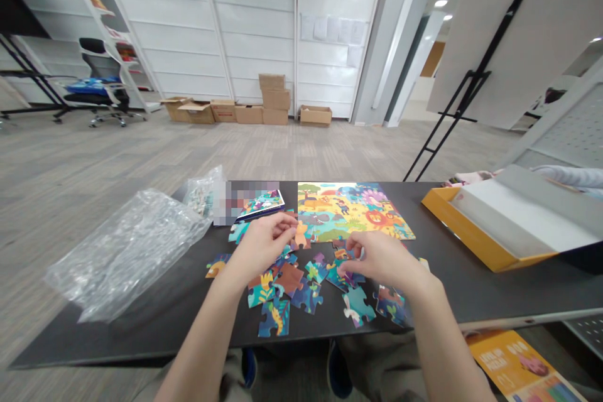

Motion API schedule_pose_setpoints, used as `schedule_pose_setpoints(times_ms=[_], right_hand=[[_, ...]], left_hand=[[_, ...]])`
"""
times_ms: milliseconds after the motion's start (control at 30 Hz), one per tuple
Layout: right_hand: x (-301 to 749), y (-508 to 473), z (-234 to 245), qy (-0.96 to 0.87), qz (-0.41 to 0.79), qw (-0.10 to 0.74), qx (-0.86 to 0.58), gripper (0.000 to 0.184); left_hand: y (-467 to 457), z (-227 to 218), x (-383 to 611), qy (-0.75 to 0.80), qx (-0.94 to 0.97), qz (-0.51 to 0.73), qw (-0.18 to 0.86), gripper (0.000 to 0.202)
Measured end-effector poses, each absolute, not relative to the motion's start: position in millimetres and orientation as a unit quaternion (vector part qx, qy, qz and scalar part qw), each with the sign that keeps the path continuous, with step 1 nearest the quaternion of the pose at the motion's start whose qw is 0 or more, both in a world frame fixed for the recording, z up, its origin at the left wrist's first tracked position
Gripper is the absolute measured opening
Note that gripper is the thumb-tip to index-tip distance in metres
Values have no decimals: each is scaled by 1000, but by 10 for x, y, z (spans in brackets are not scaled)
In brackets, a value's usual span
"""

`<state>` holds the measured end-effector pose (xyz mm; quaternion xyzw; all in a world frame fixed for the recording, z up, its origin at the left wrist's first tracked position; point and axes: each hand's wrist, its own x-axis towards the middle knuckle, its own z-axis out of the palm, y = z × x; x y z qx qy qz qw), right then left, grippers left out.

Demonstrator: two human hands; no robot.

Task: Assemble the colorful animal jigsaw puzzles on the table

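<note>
Two bare forearms [207,333] stretch over the near edge of a black worktop [141,339], toward an animal-scene picture sheet [355,212] lying flat, with lions and a peacock visible on it. Loose jigsaw pieces [288,278] are scattered on the near side of the picture sheet, several overlapping. Just off the sheet's near left corner, the left hand [271,237] has its fingers curved toward the thumb, the tips beside an orange-animal piece [301,234]; whether it pinches that piece I cannot tell. Close to the sheet's near edge, the right hand [377,257] is curled over some dark-toned pieces, fingers bent inward and thumb low; its grip cannot be made out either. A teal piece with a white figure [360,304] lies nearer the camera than the sheet. Left of the sheet are a dark-edged picture box [264,202], partly blurred out, a small clear bag [200,196] and, farther out, a large crumpled plastic bag [136,251]. Well to the sheet's right stands a yellow box with a pale interior [494,251]. Beyond the sheet, cardboard boxes [273,100] line the floor before white shelving [169,25].
</note>
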<state>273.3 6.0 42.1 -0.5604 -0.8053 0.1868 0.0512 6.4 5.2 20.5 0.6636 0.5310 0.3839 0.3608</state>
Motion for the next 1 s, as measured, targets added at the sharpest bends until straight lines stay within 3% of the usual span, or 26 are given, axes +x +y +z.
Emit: schedule_pose_setpoints(times_ms=[233, 533, 733, 1000], right_hand=[[2600, -79, 423, -820, 129, -37, -557, 36], [2572, -75, 439, -831, 153, -29, -535, 26], [2568, -73, 448, -831, 170, -27, -529, 34], [2590, -50, 401, -837, 169, -20, -520, 30]], left_hand=[[28, 129, 209, 534, 680, 320, 387, 18], [85, 32, 256, 528, 723, 293, 336, 14], [72, 3, 253, 544, 745, 271, 275, 15], [36, 43, 245, 564, 755, 234, 240, 15]])
